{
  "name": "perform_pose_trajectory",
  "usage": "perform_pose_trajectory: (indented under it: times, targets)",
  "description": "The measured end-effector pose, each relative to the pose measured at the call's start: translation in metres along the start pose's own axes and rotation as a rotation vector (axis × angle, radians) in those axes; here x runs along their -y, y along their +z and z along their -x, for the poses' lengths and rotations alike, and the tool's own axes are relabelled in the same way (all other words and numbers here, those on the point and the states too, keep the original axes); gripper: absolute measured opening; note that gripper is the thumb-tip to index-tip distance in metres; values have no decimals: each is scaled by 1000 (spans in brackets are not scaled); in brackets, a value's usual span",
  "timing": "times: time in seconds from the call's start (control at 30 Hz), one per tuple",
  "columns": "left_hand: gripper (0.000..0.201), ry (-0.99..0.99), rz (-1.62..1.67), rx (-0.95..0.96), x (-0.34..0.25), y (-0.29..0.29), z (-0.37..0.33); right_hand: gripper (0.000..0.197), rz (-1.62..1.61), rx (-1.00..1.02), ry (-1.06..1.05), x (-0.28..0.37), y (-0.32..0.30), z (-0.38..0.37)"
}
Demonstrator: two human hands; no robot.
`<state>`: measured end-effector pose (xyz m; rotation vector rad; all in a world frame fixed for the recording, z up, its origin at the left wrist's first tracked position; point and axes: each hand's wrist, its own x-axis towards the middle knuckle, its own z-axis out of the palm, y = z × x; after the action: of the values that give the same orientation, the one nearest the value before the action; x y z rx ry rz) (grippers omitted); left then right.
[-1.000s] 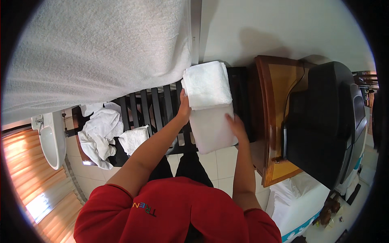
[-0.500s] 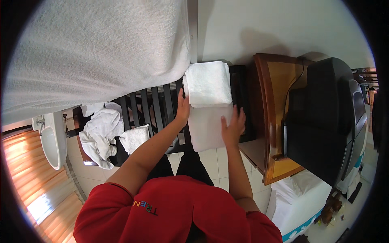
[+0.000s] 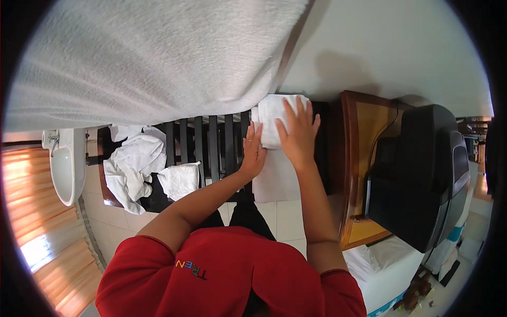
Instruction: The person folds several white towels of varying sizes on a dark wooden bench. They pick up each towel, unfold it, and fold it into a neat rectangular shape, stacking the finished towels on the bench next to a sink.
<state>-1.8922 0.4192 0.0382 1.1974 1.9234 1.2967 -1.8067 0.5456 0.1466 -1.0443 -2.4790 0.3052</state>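
A folded white towel [image 3: 270,112] lies on a flat, smooth white folded cloth [image 3: 275,177] at the right part of a dark slatted bench [image 3: 214,142]. My right hand [image 3: 298,134] rests spread over the towel's right side, fingers pointing away from me. At the left edge of the stack is my left hand [image 3: 253,153], its fingers stretched out against the side of the towel and cloth. A ring shows on one of its fingers. Neither hand grips anything.
Farther left on the bench are a small folded white towel [image 3: 180,180] and a crumpled white cloth heap [image 3: 134,164]. A large white towel [image 3: 158,58] hangs at the upper left. To the right stands a wooden cabinet [image 3: 351,158] bearing a black television [image 3: 417,169]. A sink [image 3: 64,174] is far left.
My right hand has moved up from the lower cloth's right edge onto the folded towel. My left hand has shifted slightly down along the stack's left side. The whole view has shifted a little.
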Motion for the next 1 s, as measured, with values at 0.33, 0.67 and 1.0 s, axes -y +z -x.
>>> perform_pose_trajectory:
  times: [0.33,0.67,1.0]
  targets:
    - [69,-81,-159,262,16,-34,53,65,194,161,-90,-20,73,36]
    - [56,-18,-38,207,42,-157,130,68,424,299,-75,-16,75,34]
    - [31,-369,-171,-353,131,-317,250,57,348,121,-60,75,57,47]
